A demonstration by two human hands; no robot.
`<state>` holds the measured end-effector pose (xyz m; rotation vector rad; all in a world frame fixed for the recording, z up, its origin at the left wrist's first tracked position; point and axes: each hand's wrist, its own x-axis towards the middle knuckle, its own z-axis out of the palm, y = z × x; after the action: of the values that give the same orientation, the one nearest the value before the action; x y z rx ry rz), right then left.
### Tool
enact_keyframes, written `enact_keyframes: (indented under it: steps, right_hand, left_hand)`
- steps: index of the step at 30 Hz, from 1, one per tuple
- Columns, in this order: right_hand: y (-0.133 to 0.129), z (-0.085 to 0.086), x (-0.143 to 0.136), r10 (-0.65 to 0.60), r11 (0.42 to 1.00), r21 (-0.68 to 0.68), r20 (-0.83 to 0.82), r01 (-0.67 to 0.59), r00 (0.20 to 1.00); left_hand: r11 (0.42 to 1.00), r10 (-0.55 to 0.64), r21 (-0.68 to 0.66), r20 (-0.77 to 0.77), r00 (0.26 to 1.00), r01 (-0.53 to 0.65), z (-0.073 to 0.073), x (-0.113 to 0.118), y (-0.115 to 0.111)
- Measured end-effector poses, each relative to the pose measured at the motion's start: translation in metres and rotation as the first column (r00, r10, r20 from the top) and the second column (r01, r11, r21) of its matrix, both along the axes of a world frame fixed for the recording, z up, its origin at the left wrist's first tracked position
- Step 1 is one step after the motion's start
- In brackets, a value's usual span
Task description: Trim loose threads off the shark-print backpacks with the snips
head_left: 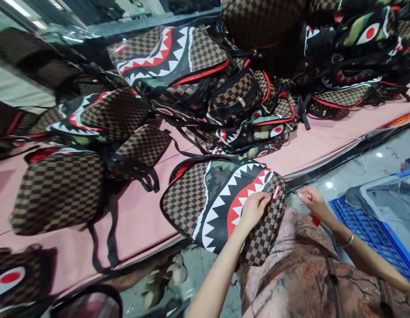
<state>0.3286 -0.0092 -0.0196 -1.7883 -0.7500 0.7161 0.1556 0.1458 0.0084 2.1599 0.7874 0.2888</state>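
A brown-checked backpack [188, 194] with a toothed shark mouth and a camouflage patch lies tilted in front of me, over the table edge and against my lap. My left hand [256, 210] is on its lower panel, fingers closed on it beside a small red label [276, 192]. Just past the backpack's right edge, my right hand [311, 201] is closed in a pinch. Something thin and dark reaches from its fingertips toward the bag; its kind is unclear. A small red piece [316, 221] shows beneath that hand, partly hidden.
Similar backpacks are piled on the pink-covered table [327, 137], including a large shark-mouth one [178, 57] behind and a checked one [59, 190] at left with dangling straps. A blue plastic crate [357, 234] stands at right. Shoes [178, 269] lie on the floor below.
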Motion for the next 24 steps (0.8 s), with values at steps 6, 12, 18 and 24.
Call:
enact_keyframes:
  steps: [6, 12, 18, 24]
  right_hand:
    - [-0.003, 0.012, -0.001, 0.017, 0.999, -0.040, 0.119, -0.012, 0.993]
    - [0.004, 0.003, 0.001, 0.008, 0.999, -0.042, 0.057, -0.006, 0.998]
    - [0.015, 0.005, -0.008, 0.038, 0.999, -0.015, 0.028, -0.038, 0.999]
    - [0.020, -0.020, 0.003, -0.065, 0.994, 0.064, -0.343, 0.093, 0.937]
  left_hand:
    - [0.994, 0.033, -0.104, 0.108, 0.994, -0.022, -0.021, 0.038, 0.015]
    - [0.999, 0.042, -0.042, 0.225, 0.973, -0.034, -0.019, 0.033, -0.018]
    - [0.934, 0.356, -0.108, 0.233, 0.905, -0.340, -0.022, 0.033, -0.029]
    - [0.740, 0.671, -0.203, 0.289, 0.683, -0.641, -0.013, -0.054, -0.015]
